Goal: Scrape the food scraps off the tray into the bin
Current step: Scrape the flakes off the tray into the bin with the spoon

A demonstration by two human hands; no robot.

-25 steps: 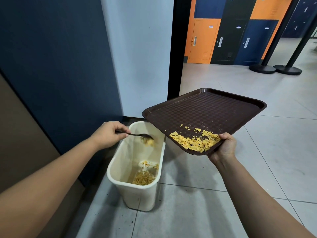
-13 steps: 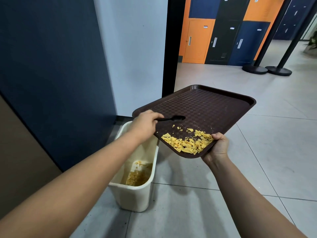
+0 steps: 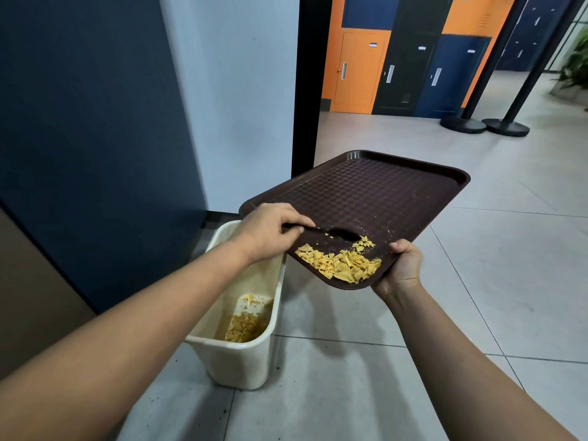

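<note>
Head view, step in hand: the left hand has a dark spoon laid on the brown tray, its bowl just behind the heap of yellow food scraps; by my reckoning a sweep toward the bin is about to start.
Head view, doing it well: I'd keep the spoon's edge flat on the tray and drag the heap toward the left fingers, off the low corner. That corner looks to hang past the bin's rim on the floor side, so it wants shifting over the opening before the scraps go.
Head view, left fingers: curled closed round the spoon handle, thumb on top, pinching it near its end; the spoon bowl touches the tray, just beyond the fingertips.
Head view, right fingers: the right hand grips the tray's near edge, thumb over the rim and the rest hidden beneath; the scraps lie just beside that thumb.
Head view, bin: the cream bin stands on the tiled floor below the left wrist, with yellow scraps already at its bottom.
Head view, progress: a fair heap is left on the tray, so the job looks partly done.
</note>
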